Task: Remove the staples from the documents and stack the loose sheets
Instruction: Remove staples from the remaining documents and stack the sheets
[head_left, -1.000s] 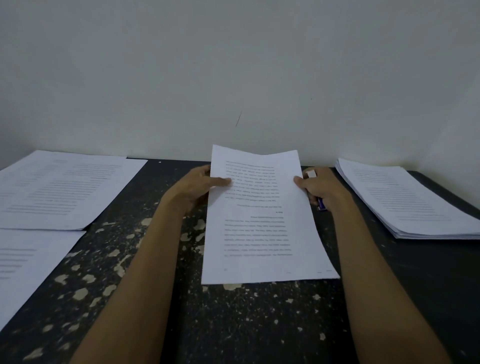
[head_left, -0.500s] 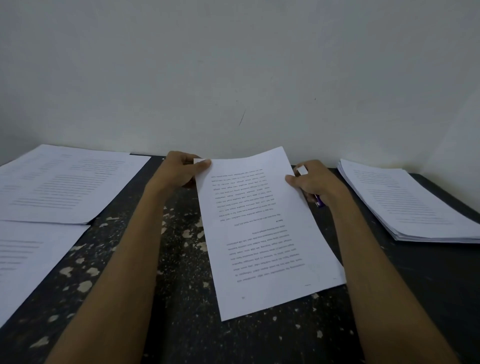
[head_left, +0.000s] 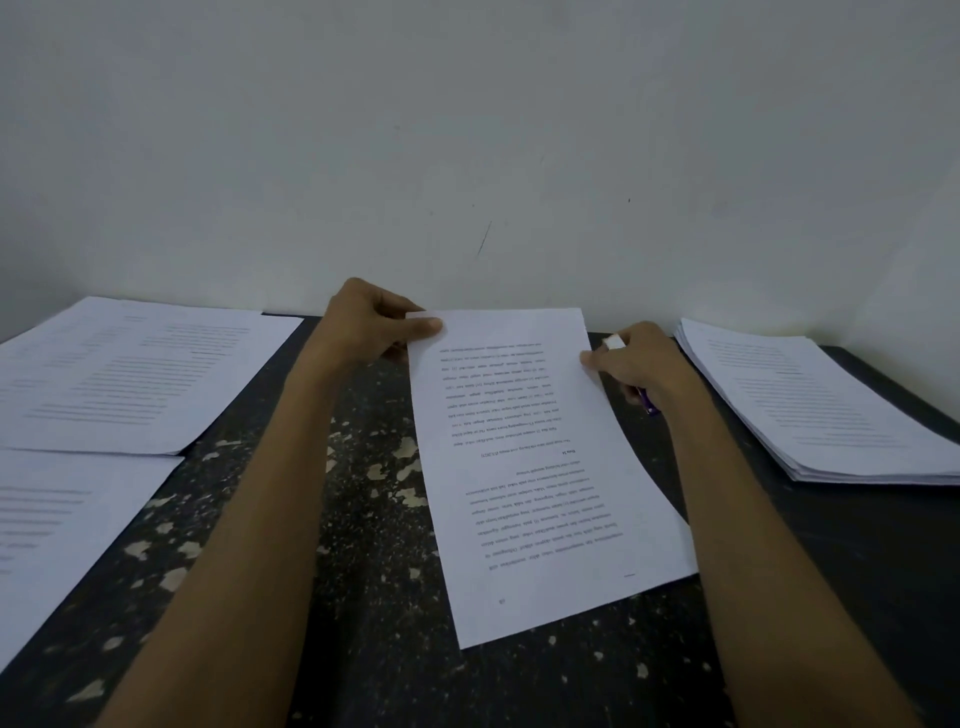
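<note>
A white printed document (head_left: 540, 467) lies lengthwise in the middle of the dark table, its text upside down to me. My left hand (head_left: 371, 325) pinches its far left corner between thumb and fingers. My right hand (head_left: 636, 364) rests its fingertips on the far right edge while it grips a small tool (head_left: 615, 342) with a white tip and a purple end below the palm. A thick stack of sheets (head_left: 810, 400) lies at the right.
The black table (head_left: 363, 597) is worn with pale chipped spots. Two more printed documents lie at the left, one far (head_left: 135, 374) and one near (head_left: 57, 525). A white wall rises directly behind the table, and another wall closes the right corner.
The document has turned and slid from tilted up toward me to lying flat. My left hand moved up to its far left corner; my right hand stayed on the right edge.
</note>
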